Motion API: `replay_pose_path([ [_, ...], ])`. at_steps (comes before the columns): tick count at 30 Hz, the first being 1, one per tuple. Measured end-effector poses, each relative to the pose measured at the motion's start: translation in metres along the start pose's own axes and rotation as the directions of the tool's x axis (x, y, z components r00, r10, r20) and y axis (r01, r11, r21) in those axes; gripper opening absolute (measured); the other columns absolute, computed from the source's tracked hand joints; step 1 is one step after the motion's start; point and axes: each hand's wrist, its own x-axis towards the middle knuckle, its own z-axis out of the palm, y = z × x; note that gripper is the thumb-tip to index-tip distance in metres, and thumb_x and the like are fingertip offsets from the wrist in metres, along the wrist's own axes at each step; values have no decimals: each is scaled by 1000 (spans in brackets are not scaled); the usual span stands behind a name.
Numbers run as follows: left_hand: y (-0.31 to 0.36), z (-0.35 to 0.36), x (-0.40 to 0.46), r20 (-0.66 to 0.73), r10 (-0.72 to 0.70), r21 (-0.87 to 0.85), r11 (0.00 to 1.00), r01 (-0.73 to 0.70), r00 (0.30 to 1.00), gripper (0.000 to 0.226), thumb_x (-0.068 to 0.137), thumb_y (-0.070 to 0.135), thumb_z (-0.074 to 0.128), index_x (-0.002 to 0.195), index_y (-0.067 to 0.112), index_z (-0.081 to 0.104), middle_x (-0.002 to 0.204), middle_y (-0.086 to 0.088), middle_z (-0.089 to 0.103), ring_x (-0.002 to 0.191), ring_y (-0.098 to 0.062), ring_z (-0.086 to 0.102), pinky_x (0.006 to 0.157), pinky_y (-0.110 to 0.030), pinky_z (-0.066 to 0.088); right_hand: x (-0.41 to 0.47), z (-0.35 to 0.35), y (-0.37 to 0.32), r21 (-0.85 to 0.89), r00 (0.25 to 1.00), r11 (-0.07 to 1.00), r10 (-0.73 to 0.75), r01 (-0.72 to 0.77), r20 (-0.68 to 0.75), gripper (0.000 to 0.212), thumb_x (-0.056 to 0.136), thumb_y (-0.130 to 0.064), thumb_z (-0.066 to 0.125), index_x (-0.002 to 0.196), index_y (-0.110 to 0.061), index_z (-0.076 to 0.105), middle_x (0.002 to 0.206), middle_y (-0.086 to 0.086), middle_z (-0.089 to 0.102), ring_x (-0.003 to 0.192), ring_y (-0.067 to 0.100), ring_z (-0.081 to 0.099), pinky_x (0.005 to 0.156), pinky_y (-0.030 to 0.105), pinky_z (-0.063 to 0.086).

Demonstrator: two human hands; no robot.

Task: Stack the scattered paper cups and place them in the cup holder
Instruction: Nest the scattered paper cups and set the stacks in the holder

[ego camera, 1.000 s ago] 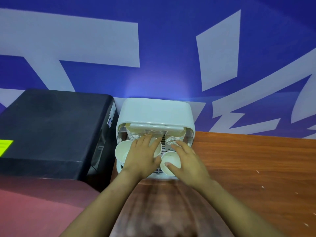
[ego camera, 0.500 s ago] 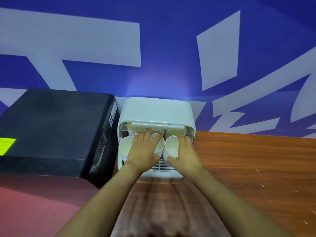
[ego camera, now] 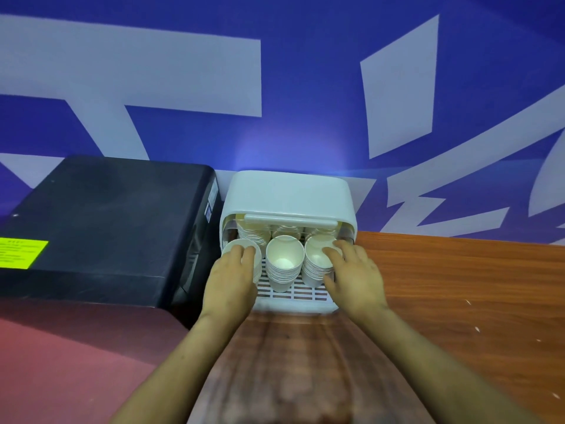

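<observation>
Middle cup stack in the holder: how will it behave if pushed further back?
The middle cup stack looks light: thin paper, so it should slide easily on the holder's slotted floor. It stands free and tall for its base, so a high push may tip it. The rims probably crush under hard pressure.

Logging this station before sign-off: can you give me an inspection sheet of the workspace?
Surface: wooden table, small white flecks at right.
Job's things: three front cup stacks in the white cup holder; more stacks behind.
Clutter: nothing seen.
Grippers: left hand on the left stack; right hand grips the right stack, fingers over its rim.
Cables: nothing seen.
Surroundings: black machine at left; blue-and-white wall.
</observation>
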Motion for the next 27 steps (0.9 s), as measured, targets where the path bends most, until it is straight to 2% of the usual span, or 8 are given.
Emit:
replay_pose_path([
  [1, -2, 1, 1, 16, -5, 57, 998, 4, 1000, 53, 40, 6, 82, 87, 9, 59, 73, -5, 58, 57, -25, 56, 55, -32, 47, 0, 2, 1, -20, 1000, 1000, -15, 15, -21, 45, 58, -19, 81, 101, -19, 69, 111, 4, 65, 93, 29, 62, 66, 38, 54],
  [2, -1, 1, 3, 43, -8, 111, 994, 3, 999, 49, 44, 7, 82, 86, 11, 58, 69, -3, 58, 57, -24, 57, 63, -32, 49, 0, 3, 0, -20, 999, 999, -30, 29, -30, 38, 57, -16, 81, 94, -19, 71, 103, 2, 67, 91, 28, 63, 64, 38, 53],
  [4, 3, -3, 9, 138, -27, 185, 983, 1, 990, 33, 71, 8, 66, 101, 15, 54, 84, -1, 65, 79, -23, 65, 98, -36, 41, 2, 1, -4, 29, 999, 999, -44, 44, -7, 27, 73, -12, 71, 99, -18, 71, 104, -1, 66, 103, 28, 58, 75, 36, 49],
  [6, 7, -4, 16, 199, -26, 231, 973, -21, 980, 34, 82, 2, 48, 112, 17, 48, 100, 0, 67, 99, -21, 63, 113, -32, 21, 4, 2, -3, 42, 998, 997, -61, 59, 34, 27, 83, -11, 59, 107, -19, 68, 107, -2, 64, 112, 25, 51, 84, 34, 45],
  [10, 12, -7, 23, 207, -18, 226, 974, -30, 978, 35, 83, 1, 47, 113, 17, 48, 101, 0, 67, 101, -20, 62, 113, -29, 20, 6, 5, -5, -1, 998, 999, -38, 38, 41, 26, 69, -5, 71, 89, -22, 71, 85, -4, 66, 93, 24, 59, 69, 32, 47],
  [17, 12, -9, 31, 227, 8, 226, 972, -60, 974, 32, 83, 2, 49, 111, 16, 49, 101, -1, 68, 99, -22, 63, 105, -29, 28, 6, 6, -8, -17, 997, 999, -49, 50, 66, 32, 86, -8, 52, 111, -22, 64, 109, -4, 62, 112, 22, 48, 84, 29, 41],
  [23, 10, -6, 24, 245, 52, 211, 972, -105, 968, 36, 81, 0, 48, 113, 17, 49, 99, -2, 68, 99, -23, 62, 110, -28, 23, 5, -2, -7, 6, 996, 999, -43, 42, 74, 34, 88, -9, 49, 117, -24, 61, 115, -5, 60, 112, 19, 48, 87, 27, 40],
  [27, 8, -8, 25, 238, 60, 214, 970, -112, 969, 29, 85, 5, 47, 111, 17, 50, 98, -2, 68, 96, -23, 61, 103, -27, 29, 6, -3, -8, 1, 995, 1000, -23, 23, 96, 39, 86, -5, 50, 118, -24, 61, 115, -4, 60, 111, 21, 48, 84, 28, 40],
])
